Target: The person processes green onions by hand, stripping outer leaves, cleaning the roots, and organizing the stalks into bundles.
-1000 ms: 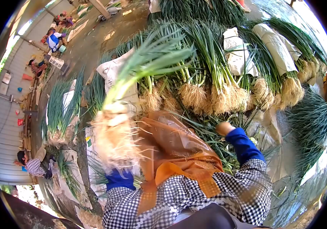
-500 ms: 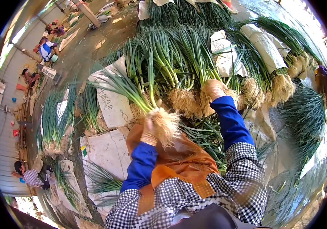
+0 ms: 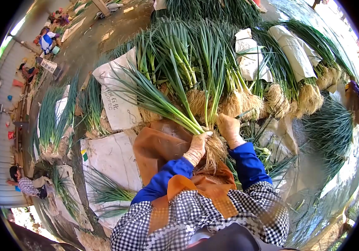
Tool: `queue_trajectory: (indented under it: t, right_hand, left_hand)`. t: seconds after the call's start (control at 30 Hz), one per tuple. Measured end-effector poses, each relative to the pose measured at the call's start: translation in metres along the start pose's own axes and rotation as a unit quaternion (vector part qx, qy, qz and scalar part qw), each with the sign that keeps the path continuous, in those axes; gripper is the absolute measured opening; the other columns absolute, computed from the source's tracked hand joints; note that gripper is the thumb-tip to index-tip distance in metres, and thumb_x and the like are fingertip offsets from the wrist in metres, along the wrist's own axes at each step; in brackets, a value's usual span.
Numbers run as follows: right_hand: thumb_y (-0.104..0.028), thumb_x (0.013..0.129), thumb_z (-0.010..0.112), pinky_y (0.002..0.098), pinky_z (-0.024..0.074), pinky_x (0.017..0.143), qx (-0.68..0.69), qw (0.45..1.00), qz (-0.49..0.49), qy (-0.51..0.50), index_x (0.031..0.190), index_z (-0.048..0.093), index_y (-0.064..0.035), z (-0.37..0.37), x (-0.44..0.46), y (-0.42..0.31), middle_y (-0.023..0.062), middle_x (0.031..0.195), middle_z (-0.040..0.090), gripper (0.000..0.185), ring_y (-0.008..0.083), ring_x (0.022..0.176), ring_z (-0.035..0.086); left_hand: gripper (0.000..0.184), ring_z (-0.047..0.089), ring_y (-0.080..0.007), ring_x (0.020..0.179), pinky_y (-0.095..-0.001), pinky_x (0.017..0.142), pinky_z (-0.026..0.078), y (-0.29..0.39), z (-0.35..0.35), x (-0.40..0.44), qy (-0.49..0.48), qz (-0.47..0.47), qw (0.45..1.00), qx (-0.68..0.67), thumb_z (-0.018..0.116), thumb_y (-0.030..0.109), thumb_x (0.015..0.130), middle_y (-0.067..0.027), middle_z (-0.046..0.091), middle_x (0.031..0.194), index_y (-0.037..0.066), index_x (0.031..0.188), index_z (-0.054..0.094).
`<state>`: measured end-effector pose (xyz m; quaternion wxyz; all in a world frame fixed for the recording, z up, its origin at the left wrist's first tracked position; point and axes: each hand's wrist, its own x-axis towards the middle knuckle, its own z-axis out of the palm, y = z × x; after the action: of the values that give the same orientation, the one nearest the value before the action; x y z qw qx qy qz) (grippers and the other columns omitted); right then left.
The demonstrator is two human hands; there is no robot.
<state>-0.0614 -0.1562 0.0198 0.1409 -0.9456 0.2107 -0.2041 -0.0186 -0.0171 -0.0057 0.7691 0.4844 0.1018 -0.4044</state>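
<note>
My left hand [image 3: 197,146] is closed around a bunch of green onions [image 3: 183,119], just above its pale roots, which hang over the orange apron [image 3: 156,144]. Beside it, my right hand [image 3: 228,126] is closed at the right edge of the same bunch, on stalks whose leaves point away from me. Just beyond both hands lies a row of onion bundles [image 3: 240,104], roots toward me. Loose green leaves lie under and beside my right forearm.
White sacks [image 3: 114,161] lie to the left with a few onions on top. More onion bundles [image 3: 53,129] stand further left. A person [image 3: 28,185] sits at the far left. At the right is a large onion heap [image 3: 330,129].
My right hand has come back from the row to the bunch in my left hand. The bunch has moved right, and its roots now hang down between my hands.
</note>
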Motion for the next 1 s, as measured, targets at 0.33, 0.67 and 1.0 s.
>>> queue_trajectory:
  t: [0.33,0.67,1.0]
  right_hand:
    - [-0.046,0.081,0.058,0.0388,0.0464,0.062,0.166,0.966,0.182,-0.073,0.076,0.056,-0.0028,0.026,0.031,0.003,0.0149,0.066,0.059,0.044,0.0312,0.066,0.059]
    - [-0.028,0.094,0.044,0.0215,0.0407,0.052,0.496,0.820,0.283,-0.029,0.089,0.061,-0.0047,0.030,-0.019,0.025,0.0019,0.073,0.062,0.029,0.0089,0.056,0.052]
    - [-0.031,0.094,0.044,0.0216,0.0338,0.046,0.665,0.638,0.380,0.087,0.075,0.049,-0.0119,-0.072,-0.103,0.066,-0.0017,0.063,0.048,0.028,0.0075,0.051,0.042]
  left_hand:
    - [0.030,0.055,-0.0148,0.075,-0.0253,0.069,0.048,-0.011,-0.004,-0.005,-0.024,0.056,0.998,0.023,0.065,-0.006,0.069,-0.0023,0.053,0.084,0.007,0.092,0.051]
    - [0.010,0.045,-0.0047,0.055,-0.0157,0.049,0.034,-0.005,-0.008,0.003,-0.015,-0.074,0.997,-0.004,0.065,0.007,0.074,0.0025,0.056,0.069,0.003,0.083,0.064]
    - [0.016,0.049,-0.0072,0.060,-0.0185,0.052,0.035,-0.003,-0.008,0.014,0.049,-0.012,0.998,-0.032,0.064,0.007,0.075,-0.0017,0.059,0.071,-0.004,0.087,0.064]
